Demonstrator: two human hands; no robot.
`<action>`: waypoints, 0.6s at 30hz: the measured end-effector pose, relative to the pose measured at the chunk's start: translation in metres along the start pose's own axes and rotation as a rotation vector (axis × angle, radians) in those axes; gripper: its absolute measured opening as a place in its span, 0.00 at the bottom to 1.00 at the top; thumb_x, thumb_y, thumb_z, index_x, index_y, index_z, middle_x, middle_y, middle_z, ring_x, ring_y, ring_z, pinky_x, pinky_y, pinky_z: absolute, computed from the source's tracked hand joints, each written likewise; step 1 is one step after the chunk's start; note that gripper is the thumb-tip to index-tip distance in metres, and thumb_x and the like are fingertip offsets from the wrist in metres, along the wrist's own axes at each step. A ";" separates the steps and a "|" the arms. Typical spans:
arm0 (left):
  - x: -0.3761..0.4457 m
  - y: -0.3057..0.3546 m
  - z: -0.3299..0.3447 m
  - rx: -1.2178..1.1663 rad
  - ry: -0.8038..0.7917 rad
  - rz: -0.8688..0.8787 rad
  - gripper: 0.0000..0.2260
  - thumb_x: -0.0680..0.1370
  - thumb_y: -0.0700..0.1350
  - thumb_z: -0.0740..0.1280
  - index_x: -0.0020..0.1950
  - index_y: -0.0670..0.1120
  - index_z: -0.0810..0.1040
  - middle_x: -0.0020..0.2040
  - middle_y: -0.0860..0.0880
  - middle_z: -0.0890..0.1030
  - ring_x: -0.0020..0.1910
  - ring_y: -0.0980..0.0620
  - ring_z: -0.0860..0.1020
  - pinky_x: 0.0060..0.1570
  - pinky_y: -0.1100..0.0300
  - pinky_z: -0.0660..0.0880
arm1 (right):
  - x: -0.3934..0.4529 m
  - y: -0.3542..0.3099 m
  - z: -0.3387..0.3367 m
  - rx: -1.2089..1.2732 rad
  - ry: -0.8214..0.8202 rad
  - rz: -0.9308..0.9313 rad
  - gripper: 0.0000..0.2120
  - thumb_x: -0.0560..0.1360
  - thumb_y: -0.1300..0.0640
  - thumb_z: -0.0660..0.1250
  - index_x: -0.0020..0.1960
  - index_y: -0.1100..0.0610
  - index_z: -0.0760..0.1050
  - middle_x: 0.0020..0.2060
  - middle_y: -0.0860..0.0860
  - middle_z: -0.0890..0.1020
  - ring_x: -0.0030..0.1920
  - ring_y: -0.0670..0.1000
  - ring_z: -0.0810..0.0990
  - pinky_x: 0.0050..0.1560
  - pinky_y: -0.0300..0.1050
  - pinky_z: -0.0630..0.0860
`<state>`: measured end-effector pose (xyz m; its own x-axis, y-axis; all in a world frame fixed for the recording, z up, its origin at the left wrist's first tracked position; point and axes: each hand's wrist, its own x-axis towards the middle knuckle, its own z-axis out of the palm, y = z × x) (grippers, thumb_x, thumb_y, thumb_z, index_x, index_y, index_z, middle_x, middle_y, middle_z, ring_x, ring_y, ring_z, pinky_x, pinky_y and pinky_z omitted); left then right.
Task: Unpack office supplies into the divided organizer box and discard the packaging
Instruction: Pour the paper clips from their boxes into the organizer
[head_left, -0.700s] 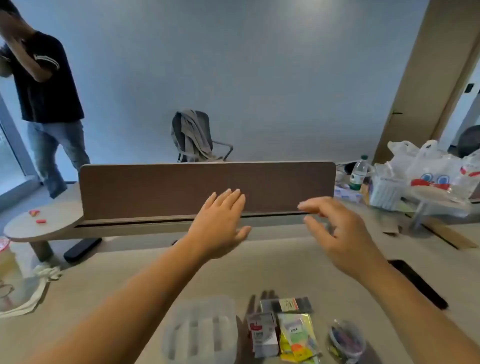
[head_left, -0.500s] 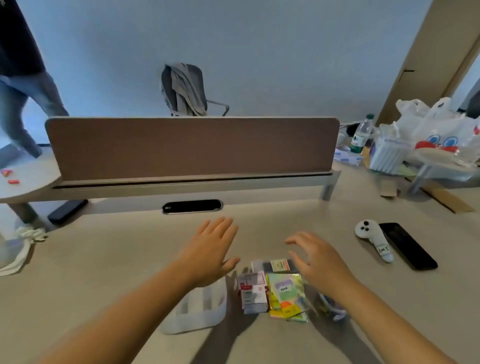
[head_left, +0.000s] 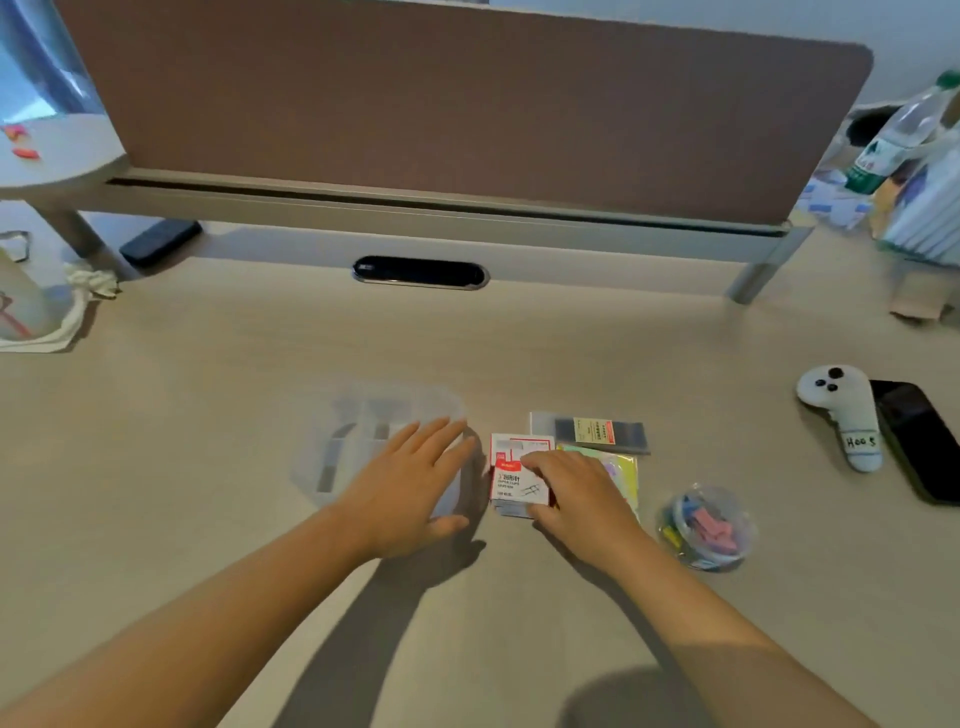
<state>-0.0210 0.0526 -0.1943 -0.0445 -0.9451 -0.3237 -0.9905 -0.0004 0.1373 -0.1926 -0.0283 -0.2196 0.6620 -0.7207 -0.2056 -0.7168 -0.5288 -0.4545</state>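
A clear divided organizer box (head_left: 358, 436) lies on the desk left of centre. My left hand (head_left: 410, 478) rests flat on its right part, fingers straight. Right beside it lies a red-and-white paper clip box (head_left: 514, 480) on top of another small box. My right hand (head_left: 576, 493) grips the paper clip box from the right, index finger at its top edge and thumb at its bottom edge. Behind them lies a grey packet (head_left: 600, 434). A pastel sticky-note pack (head_left: 626, 467) is partly hidden under my right hand. A round clear tub of coloured binder clips (head_left: 706, 527) sits further right.
A white controller (head_left: 841, 415) and a black phone (head_left: 919, 441) lie at the right. A brown divider panel (head_left: 467, 104) runs along the desk's back, with a cable slot (head_left: 420, 273) in front. A bottle (head_left: 893, 140) and bags stand at back right, a tote bag (head_left: 31, 312) at left.
The view tipped down toward the desk. Both hands dropped from mid-air: the left settled on the organizer box, the right took hold of the paper clip box.
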 end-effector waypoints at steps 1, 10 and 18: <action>0.001 0.001 0.000 -0.023 0.011 -0.012 0.33 0.76 0.59 0.57 0.74 0.51 0.44 0.76 0.50 0.42 0.75 0.49 0.42 0.68 0.59 0.35 | -0.001 0.001 -0.001 0.039 0.008 -0.006 0.21 0.74 0.53 0.64 0.65 0.51 0.64 0.66 0.50 0.70 0.64 0.49 0.68 0.59 0.39 0.68; 0.003 0.010 -0.007 -0.311 0.216 -0.016 0.31 0.70 0.60 0.65 0.69 0.52 0.62 0.73 0.52 0.62 0.72 0.51 0.56 0.73 0.52 0.52 | -0.015 -0.016 -0.023 0.309 0.091 -0.145 0.21 0.72 0.57 0.67 0.62 0.50 0.66 0.61 0.47 0.72 0.54 0.38 0.66 0.41 0.23 0.70; -0.016 -0.001 -0.019 -0.835 0.327 -0.036 0.17 0.67 0.46 0.73 0.54 0.50 0.74 0.45 0.55 0.76 0.40 0.60 0.74 0.42 0.73 0.70 | -0.008 -0.038 -0.036 0.337 0.102 -0.346 0.16 0.72 0.53 0.65 0.59 0.53 0.72 0.55 0.49 0.77 0.52 0.43 0.72 0.47 0.32 0.72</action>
<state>-0.0170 0.0619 -0.1718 0.1509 -0.9857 -0.0755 -0.5676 -0.1489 0.8098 -0.1783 -0.0191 -0.1694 0.8118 -0.5777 0.0853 -0.3368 -0.5825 -0.7398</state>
